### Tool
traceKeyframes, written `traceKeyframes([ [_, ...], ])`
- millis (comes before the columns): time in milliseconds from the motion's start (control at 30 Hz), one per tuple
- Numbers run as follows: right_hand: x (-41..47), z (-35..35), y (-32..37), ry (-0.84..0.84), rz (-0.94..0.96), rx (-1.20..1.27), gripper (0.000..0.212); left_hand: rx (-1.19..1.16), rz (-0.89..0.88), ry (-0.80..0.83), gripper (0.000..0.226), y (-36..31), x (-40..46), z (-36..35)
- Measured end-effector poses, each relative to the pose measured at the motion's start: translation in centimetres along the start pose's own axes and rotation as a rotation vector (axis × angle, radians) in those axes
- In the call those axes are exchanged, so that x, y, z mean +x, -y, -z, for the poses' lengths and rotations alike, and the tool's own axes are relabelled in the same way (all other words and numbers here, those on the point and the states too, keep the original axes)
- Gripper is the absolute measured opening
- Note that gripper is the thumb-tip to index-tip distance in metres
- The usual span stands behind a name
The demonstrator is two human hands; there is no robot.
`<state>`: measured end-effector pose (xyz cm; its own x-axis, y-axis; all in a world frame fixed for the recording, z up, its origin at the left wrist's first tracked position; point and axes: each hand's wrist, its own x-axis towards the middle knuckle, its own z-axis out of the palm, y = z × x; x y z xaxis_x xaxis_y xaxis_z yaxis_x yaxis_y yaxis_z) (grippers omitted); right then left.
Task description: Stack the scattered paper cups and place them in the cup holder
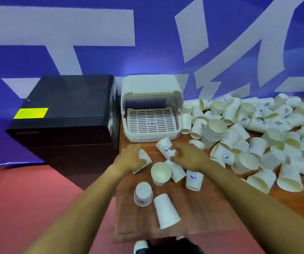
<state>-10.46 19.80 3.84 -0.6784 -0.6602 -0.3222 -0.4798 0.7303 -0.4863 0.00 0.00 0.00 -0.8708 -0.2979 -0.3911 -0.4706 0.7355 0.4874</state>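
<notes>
White paper cups (pixel 268 136) lie scattered across the brown wooden table (pixel 193 215), heaped at the frame's right, beside a leaning nested stack (pixel 213 132) whose mouth faces upper right. At centre, the right hand (pixel 187 154) grips a blue-logoed cup (pixel 166 147), its long axis tilted, base toward the lower right. The left hand (pixel 131 158) grips a crumpled cup (pixel 144 157) below the open white plastic cup holder (pixel 151 109).

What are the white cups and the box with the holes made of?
The cups look like thin matte paper, with printed logos and rolled rims. The cup holder looks like smooth, slightly glossy white plastic, with a moulded slotted tray and a clear flip-up lid.
</notes>
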Motion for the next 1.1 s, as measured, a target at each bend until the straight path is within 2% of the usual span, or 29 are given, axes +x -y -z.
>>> traceKeyframes([
  [100, 0.4, -2.4, -0.3, 0.118, 0.015, -0.131, 0.071, 0.043, 0.090, 0.042, 0.064, 0.9, 1.0, -0.5],
  [233, 0.9, -5.0, -1.2, 0.134, 0.283, -0.418, 0.096, -0.032, 0.173, 0.042, 0.071, 1.0, 2.4, -1.3],
  [400, 2.0, -6.2, -1.4, 0.183, 0.322, -0.553, 0.095, 0.088, 0.163, 0.009, 0.075, 0.9, 3.8, -2.7],
  [667, 2.8, -6.4, -1.1, 0.191, 0.257, -0.418, 0.084, 0.110, 0.165, 0.002, 0.077, 1.6, 4.6, -3.5],
  [800, 3.3, -4.8, -1.0, 0.216, 0.096, -0.138, 0.084, 0.027, 0.165, -0.013, 0.075, 1.7, 4.2, -2.7],
  [867, 3.9, -3.6, -0.9, 0.228, 0.075, -0.040, 0.082, -0.054, 0.175, -0.018, 0.079, 1.9, 3.8, -2.1],
  [967, 4.6, -0.8, -0.5, 0.182, 0.069, 0.063, 0.078, -0.183, 0.178, -0.046, 0.087, 1.8, 3.3, -0.8],
  [1100, 6.4, 3.5, 0.1, 0.045, 0.071, 0.032, 0.070, -0.230, 0.156, -0.143, 0.077, 0.2, 3.5, 2.1],
])
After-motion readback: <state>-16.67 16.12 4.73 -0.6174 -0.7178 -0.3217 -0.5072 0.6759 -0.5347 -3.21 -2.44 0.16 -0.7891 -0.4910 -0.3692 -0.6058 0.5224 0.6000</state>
